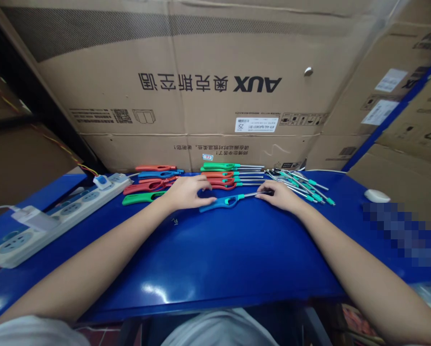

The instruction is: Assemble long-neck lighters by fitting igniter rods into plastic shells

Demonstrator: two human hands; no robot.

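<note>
A blue long-necked gas lighter (220, 203) lies in front of me, its metal rod pointing right. My right hand (278, 196) is closed in a pinch around the rod's far end, where a small dark piece shows at the fingers. My left hand (190, 192) hovers at the handle end, thumb and fingers apart in a curve, with the thumb close to the handle; whether it touches is unclear. Behind the blue one are finished-looking green lighters (218, 166) and red lighters (218, 183) with rods. Loose metal rods with teal ends (305, 185) are heaped beside my right hand.
Rodless handles in red (148, 185), blue (161, 174) and green (141, 198) lie left of my left hand. A white power strip (66, 218) runs along the left. Cardboard (201, 48) walls the back of the blue table (215, 259). A white object (377, 196) sits at right.
</note>
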